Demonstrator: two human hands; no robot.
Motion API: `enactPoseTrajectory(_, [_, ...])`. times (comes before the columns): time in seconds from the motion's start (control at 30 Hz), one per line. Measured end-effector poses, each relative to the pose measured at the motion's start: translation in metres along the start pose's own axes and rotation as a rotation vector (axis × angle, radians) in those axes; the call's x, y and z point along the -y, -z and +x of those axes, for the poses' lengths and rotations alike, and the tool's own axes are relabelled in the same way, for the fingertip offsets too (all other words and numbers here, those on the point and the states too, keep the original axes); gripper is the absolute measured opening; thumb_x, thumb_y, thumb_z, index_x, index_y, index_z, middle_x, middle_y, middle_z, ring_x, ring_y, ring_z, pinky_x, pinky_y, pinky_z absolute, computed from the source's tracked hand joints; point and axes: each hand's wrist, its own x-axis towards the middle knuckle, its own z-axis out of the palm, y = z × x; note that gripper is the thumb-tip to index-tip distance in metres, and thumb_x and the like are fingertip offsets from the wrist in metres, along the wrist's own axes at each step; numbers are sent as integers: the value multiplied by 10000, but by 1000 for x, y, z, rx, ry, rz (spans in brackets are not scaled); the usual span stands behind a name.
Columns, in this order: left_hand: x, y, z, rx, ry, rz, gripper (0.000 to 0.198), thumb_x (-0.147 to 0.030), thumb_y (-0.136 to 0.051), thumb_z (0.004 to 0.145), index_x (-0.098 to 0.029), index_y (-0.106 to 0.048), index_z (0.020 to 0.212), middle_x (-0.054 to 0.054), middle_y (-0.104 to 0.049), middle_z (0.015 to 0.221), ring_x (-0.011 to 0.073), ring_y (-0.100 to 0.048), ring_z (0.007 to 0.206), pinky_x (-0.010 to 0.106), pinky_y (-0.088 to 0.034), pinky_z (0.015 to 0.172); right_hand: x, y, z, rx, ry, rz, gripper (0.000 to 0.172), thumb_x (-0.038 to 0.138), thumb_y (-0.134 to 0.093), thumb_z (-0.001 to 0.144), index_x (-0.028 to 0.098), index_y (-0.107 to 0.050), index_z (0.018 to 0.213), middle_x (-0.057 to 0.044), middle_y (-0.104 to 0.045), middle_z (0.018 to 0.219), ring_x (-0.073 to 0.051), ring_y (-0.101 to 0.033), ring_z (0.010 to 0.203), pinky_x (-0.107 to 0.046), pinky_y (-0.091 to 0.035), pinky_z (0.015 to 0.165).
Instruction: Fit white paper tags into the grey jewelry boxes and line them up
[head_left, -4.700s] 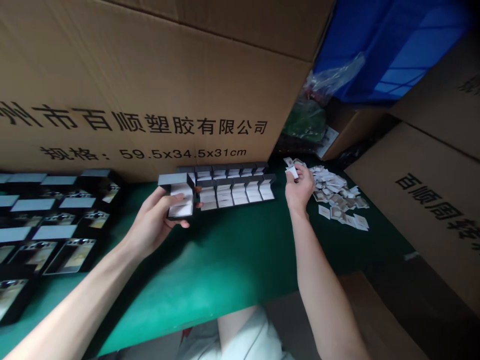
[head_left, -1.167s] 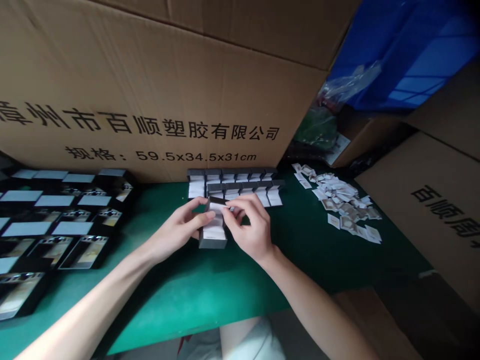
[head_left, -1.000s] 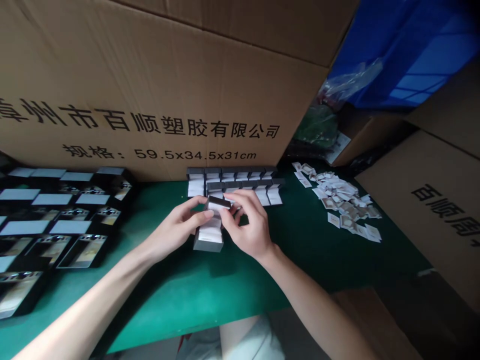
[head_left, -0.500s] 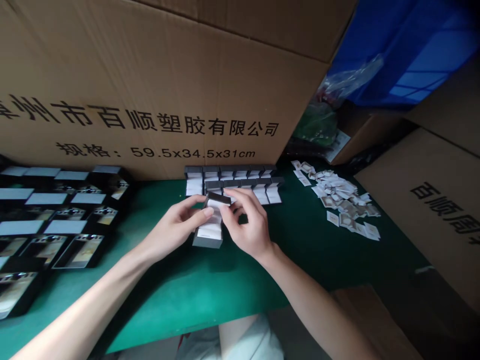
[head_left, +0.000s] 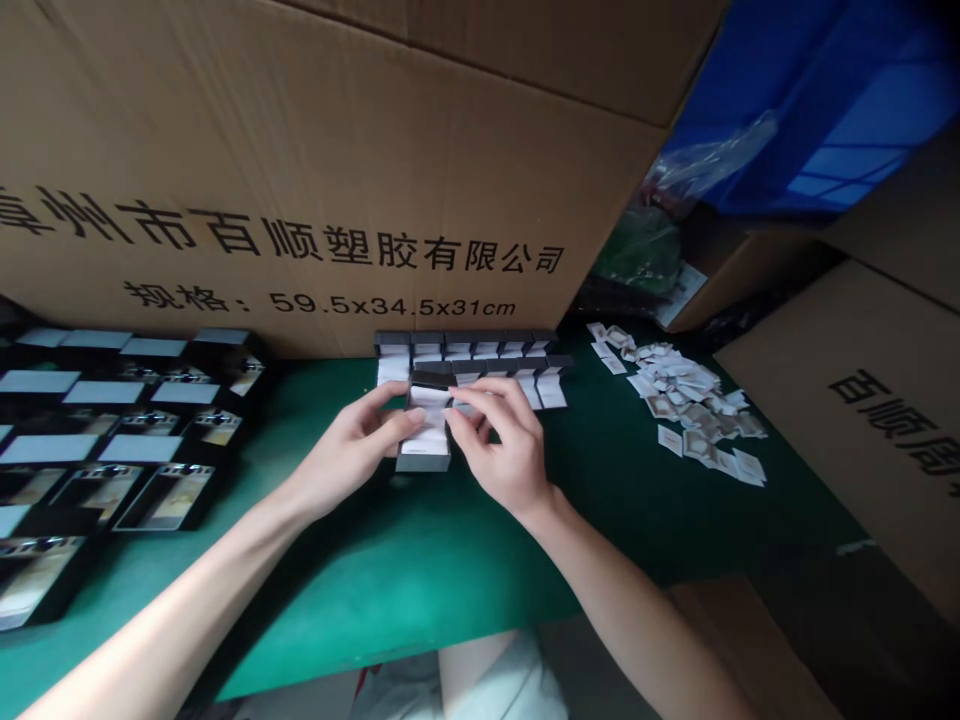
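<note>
Near the middle of the green tabletop (head_left: 360, 590): we have a small dark box (head_left: 423, 463) open, its lid (head_left: 433, 380) raised on the far side and white lining (head_left: 429, 441) showing; we cannot tell whether its base touches the table.
Our left hand (head_left: 365, 432): pinching the box by its left side, thumb lying over the lining.
Our right hand (head_left: 508, 450): curled at the box's right edge, thumb and forefinger close together near the lid; we cannot tell whether they pinch anything.
Beyond our hands: two rows of similar open boxes (head_left: 550, 388) before a large printed carton (head_left: 300, 150).
Right, well apart from the box: a loose heap of flat white pieces (head_left: 679, 378).
Left: rows of dark cases (head_left: 124, 448) with pale upper faces.
Far right corner: a blue crate (head_left: 832, 130) and, nearer us, clear plastic wrapping (head_left: 637, 250).
</note>
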Motion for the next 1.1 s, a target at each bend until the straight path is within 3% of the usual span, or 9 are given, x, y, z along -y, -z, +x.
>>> enactPoseTrajectory(0.17, [-2, -1, 0, 6, 17, 19, 623, -571, -823, 764, -194, -638, 1224, -13, -662, 755, 135, -517, 644, 224, -399, 540, 1, 1, 1, 36, -25, -26, 84, 237, -647, 996, 213, -719, 961, -49, -675, 979, -99, -653, 698, -225, -592, 607])
enactPoseTrajectory(0.43, [-2, 0, 1, 75, -70, 104, 522, -550, -784, 826, -184, -655, 1174, -47, -538, 634, 109, -426, 585, 224, -357, 527, 1, 1, 2, 65, 3, -5, 103, 198, -622, 1013, 198, -723, 1035, -63, -684, 987, -123, -681, 799, -234, -593, 686])
enactPoseTrajectory(0.67, [1, 0, 2, 109, -71, 86, 593, -559, -785, 830, -174, -606, 1243, -8, -630, 756, 130, -499, 652, 233, -411, 578, 2, 3, 3, 58, 56, -28, 134, 156, -599, 1018, 190, -729, 1020, -65, -689, 935, -143, -696, 828, -252, -609, 740])
enactPoseTrajectory(0.97, [7, 1, 3, 66, -55, 155, 720, -617, -782, 797, -166, -578, 1319, 44, -694, 874, 191, -612, 740, 293, -475, 652, 1, 2, 3, 38, 67, -90, 139, 171, -617, 1014, 200, -753, 1015, -60, -713, 919, -135, -711, 785, -243, -615, 713])
enactPoseTrajectory(1.1, [3, 2, 2, 92, -93, 168, 622, -620, -757, 820, -183, -608, 1237, 27, -691, 847, 184, -610, 730, 279, -477, 637, 3, 2, 3, 25, 93, -94, 137, 164, -624, 1008, 202, -755, 1012, -59, -716, 917, -135, -715, 793, -239, -616, 709])
